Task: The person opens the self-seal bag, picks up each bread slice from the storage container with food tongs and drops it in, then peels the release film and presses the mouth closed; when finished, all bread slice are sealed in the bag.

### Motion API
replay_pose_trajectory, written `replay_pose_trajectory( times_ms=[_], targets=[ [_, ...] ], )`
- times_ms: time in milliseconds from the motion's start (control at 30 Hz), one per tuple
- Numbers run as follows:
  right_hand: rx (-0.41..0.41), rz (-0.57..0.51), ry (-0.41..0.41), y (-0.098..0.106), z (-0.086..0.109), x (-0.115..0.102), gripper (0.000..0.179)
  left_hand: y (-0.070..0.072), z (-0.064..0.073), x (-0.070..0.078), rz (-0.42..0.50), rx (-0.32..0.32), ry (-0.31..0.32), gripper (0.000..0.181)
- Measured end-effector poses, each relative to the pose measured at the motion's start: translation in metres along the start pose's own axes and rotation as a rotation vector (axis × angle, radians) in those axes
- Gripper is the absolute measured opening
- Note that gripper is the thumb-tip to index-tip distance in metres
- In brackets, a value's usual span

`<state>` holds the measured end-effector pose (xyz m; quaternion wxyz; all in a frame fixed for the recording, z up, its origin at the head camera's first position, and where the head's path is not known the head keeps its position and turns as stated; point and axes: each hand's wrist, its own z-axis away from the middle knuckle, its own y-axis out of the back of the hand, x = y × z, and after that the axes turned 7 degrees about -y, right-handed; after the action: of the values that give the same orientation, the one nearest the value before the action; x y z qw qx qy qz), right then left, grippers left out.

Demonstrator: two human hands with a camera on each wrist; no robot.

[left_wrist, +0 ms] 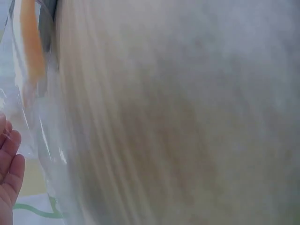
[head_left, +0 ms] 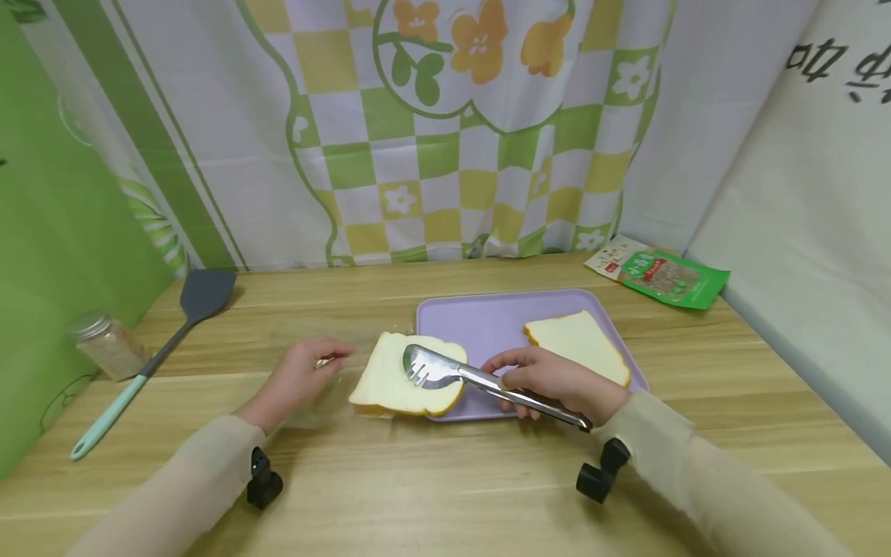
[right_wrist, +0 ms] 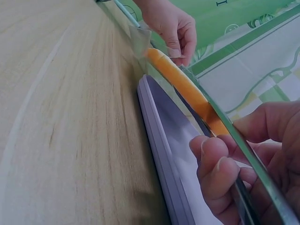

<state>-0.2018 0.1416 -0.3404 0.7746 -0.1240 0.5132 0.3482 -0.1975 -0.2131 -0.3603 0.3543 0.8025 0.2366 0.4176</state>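
My right hand [head_left: 557, 383] grips metal serving tongs [head_left: 501, 384], fingers and thumb wrapped about the arms. The slotted head of the tongs lies over a slice of bread [head_left: 379, 379], which extends past the left edge of the purple tray [head_left: 480, 309]. In the right wrist view, the brown-crusted bread slice [right_wrist: 183, 82] sits between the tong arms. A clear plastic bag [left_wrist: 51, 145] is by the slice's left end, pinched between thumb and fingers of my left hand [head_left: 306, 379]. Another bread slice [head_left: 581, 344] lies on the tray's right side.
A grey-headed spatula [head_left: 207, 294] with a mint handle lies at the left, next to a glass jar [head_left: 111, 346] with a metal lid. Toward the back right rests a green and white food packet [head_left: 661, 275]. A patterned cloth [head_left: 431, 186] hangs behind the wooden table.
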Motion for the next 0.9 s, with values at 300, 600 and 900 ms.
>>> replay_pose_trajectory(
  times_ms=[300, 600, 900],
  targets=[
    [-0.027, 0.001, 0.019, -0.002, -0.005, -0.004, 0.037, 0.0, -0.001, 0.008, 0.03, 0.009, 0.006, 0.017],
    [-0.027, 0.004, 0.001, -0.007, -0.013, -0.008, 0.038, -0.002, -0.001, 0.009, 0.056, 0.014, 0.023, 0.016],
    [-0.066, -0.043, 0.0, -0.008, -0.019, -0.01, 0.039, 0.001, 0.0, 0.01, 0.112, 0.0, 0.079, 0.017]
  ],
)
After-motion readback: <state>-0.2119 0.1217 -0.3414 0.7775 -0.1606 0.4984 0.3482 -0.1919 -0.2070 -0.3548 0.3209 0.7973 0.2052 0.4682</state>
